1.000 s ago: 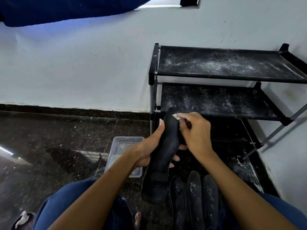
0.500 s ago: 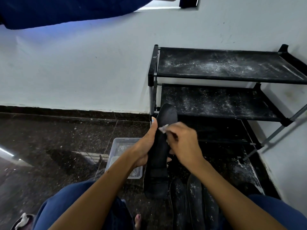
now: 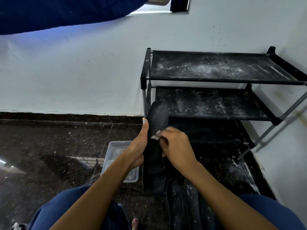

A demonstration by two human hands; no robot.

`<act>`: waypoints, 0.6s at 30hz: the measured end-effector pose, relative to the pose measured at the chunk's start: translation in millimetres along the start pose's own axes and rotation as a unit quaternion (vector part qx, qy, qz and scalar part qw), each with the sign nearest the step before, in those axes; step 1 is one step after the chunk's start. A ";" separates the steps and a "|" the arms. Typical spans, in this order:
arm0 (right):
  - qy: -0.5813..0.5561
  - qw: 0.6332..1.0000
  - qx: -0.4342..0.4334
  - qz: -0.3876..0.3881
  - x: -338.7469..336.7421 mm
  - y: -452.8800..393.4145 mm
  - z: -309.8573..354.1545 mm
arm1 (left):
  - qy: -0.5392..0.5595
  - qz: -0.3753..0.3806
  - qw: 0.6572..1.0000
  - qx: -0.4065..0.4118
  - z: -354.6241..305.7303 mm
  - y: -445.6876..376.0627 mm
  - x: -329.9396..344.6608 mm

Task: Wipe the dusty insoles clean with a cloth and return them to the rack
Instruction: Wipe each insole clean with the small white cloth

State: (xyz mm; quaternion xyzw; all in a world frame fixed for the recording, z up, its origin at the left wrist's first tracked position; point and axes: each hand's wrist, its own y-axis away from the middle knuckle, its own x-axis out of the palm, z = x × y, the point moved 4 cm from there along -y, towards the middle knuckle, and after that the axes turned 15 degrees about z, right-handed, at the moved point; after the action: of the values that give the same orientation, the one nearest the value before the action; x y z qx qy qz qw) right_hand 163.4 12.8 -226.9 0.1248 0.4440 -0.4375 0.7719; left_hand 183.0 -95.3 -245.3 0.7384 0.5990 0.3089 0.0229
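My left hand (image 3: 138,146) grips a black insole (image 3: 157,120) held upright in front of me, thumb along its left edge. My right hand (image 3: 176,146) pinches a small white cloth (image 3: 155,137) and presses it against the middle of the insole's face. Only a corner of the cloth shows past my fingers. Several more black insoles (image 3: 191,201), speckled with white dust, lie side by side on the floor below my right forearm. The black rack (image 3: 207,80) stands against the wall ahead on the right, its two upper shelves dusted white.
A clear plastic tub (image 3: 116,146) sits on the dark speckled floor left of the insole, partly behind my left arm. My blue-clad knees fill the bottom of the view. The white wall runs close behind and to the right of the rack.
My right hand with the cloth has slid down the insole from its tip toward the middle. The insole's upper part now shows bare above my fingers.
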 end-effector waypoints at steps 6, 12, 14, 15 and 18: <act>0.047 0.999 -0.009 0.019 1.4 1.9 8.4 | -0.010 -0.001 1.000 -0.010 3.2 0.1 -1.0; 0.038 0.998 0.050 -0.029 -14.2 -1.6 -8.7 | -0.021 0.037 0.999 -0.012 3.4 4.3 1.3; 0.040 0.998 0.035 -0.019 -10.6 -2.6 -4.6 | -0.010 0.028 0.999 -0.015 4.0 4.1 -0.9; 0.040 0.999 0.015 -0.008 -6.7 -2.1 0.5 | 0.000 0.021 1.000 -0.016 4.2 3.6 -2.7; 0.031 0.999 -0.013 0.006 -3.9 1.1 6.0 | 0.014 0.010 1.000 -0.009 4.6 3.1 -6.9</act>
State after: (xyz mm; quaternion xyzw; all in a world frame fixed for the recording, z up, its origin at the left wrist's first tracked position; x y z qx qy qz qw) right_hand 166.9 12.2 -220.6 0.1307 0.4726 -0.4225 0.7623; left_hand 187.4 -100.8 -250.7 0.7393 0.5893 0.3252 0.0181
